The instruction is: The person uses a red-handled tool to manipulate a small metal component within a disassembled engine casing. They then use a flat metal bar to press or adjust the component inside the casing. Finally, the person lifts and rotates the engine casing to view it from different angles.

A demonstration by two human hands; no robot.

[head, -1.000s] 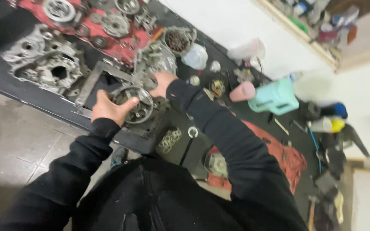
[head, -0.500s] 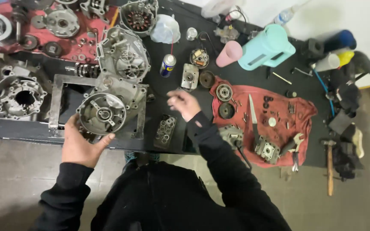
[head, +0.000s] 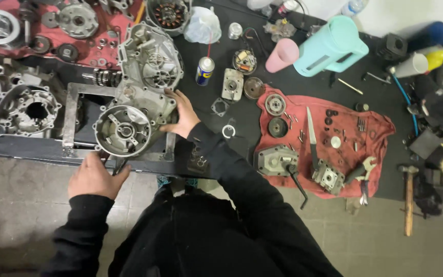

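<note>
Two bare hands work at the near edge of a dark desk (head: 232, 110), seen from above. Nearest, the left hand (head: 96, 177) curls at the desk's front lip, fingers closed on something small and dark that is hard to make out. Just beyond it sits a grey metal engine casing (head: 134, 110) on a metal frame (head: 70, 115), overhanging close to the edge. The right hand (head: 180, 115) presses open-palmed against the casing's right side. Bare desk lies right of that hand, up to a red cloth (head: 380, 133) strewn with small parts. Farther back stand a spray can (head: 204, 71) and a mint jug (head: 330, 46). More engine parts are cut off at the upper left.
</note>
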